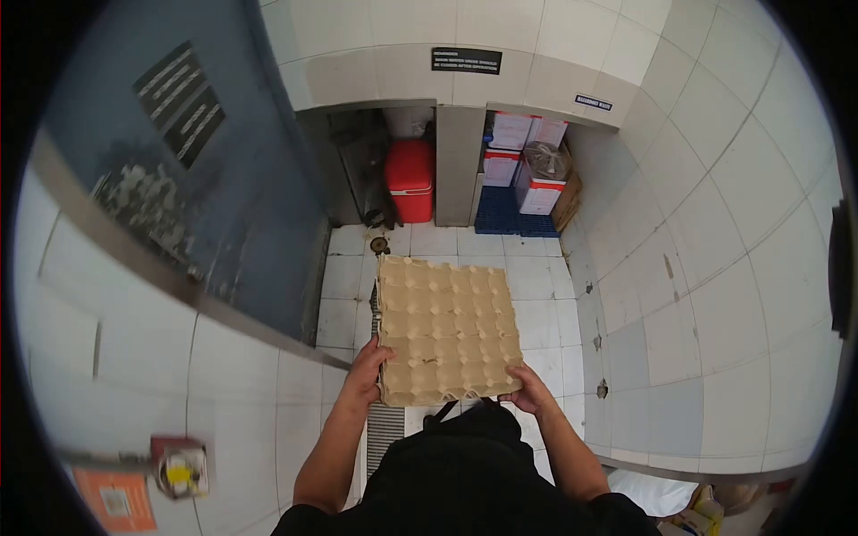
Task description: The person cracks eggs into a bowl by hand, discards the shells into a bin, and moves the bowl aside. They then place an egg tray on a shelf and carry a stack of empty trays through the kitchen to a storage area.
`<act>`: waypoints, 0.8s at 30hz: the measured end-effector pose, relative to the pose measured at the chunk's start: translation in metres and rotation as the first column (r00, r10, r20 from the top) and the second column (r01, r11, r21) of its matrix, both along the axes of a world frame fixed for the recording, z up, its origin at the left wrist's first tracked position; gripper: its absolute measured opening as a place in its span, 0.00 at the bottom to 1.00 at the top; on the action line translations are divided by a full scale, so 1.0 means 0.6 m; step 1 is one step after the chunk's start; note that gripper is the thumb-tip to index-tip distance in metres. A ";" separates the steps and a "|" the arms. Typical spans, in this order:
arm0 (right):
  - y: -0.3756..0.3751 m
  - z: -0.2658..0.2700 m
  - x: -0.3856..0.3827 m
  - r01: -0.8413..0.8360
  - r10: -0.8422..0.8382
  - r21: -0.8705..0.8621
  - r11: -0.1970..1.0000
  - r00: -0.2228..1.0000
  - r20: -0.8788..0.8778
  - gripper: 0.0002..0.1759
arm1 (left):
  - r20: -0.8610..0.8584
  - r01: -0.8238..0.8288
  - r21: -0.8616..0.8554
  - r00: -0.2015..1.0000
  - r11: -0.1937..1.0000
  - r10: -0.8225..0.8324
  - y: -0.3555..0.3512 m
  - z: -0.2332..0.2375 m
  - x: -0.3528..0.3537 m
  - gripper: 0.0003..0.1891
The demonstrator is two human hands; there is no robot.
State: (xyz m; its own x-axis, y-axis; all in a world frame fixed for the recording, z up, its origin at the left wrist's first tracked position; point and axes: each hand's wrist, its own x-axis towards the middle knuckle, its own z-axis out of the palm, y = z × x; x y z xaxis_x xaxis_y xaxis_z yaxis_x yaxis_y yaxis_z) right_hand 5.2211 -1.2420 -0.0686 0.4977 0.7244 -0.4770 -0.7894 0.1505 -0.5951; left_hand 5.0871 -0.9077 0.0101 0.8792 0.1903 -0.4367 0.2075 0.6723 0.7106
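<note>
A stack of brown cardboard egg trays (450,330) is held out level in front of my body, its dimpled top facing up. My left hand (366,371) grips the near left edge, thumb over the top and fingers beneath. At the near right corner my right hand (527,390) is closed on the stack in the same way. The fingers under the trays are mostly hidden. A small dark mark shows on the top tray, and no eggs sit in its cups.
Ahead, a red bin (412,181) stands in a wall recess. White boxes (542,196) with red bands rest on a blue pallet (498,213) in the right recess. A blue-grey door (223,152) is at the left. A drain grate (386,442) runs along the tiled floor.
</note>
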 end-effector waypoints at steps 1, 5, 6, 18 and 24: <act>0.028 0.005 0.027 0.051 -0.052 0.016 0.999 0.995 0.082 0.31 | -0.005 0.007 -0.002 1.000 1.000 -0.007 0.022 -0.004 0.034 0.29; 0.111 -0.022 0.166 0.212 -0.202 -0.076 0.974 0.972 0.123 0.32 | -0.026 -0.062 -0.032 0.998 0.998 0.062 0.084 -0.065 0.175 0.28; 0.127 -0.033 0.207 0.208 -0.198 -0.080 0.975 0.974 0.113 0.32 | 0.014 -0.120 -0.135 0.992 0.984 0.123 0.100 -0.089 0.205 0.29; 0.625 -0.145 0.796 0.456 0.271 -0.515 0.726 0.499 0.823 0.39 | -0.828 -0.006 0.294 0.498 0.956 0.257 0.181 -0.317 0.226 0.31; 0.927 -0.182 0.972 0.349 0.539 -0.756 0.554 0.542 0.645 0.43 | -0.899 -0.202 0.264 0.304 0.943 0.317 0.124 -0.301 0.227 0.31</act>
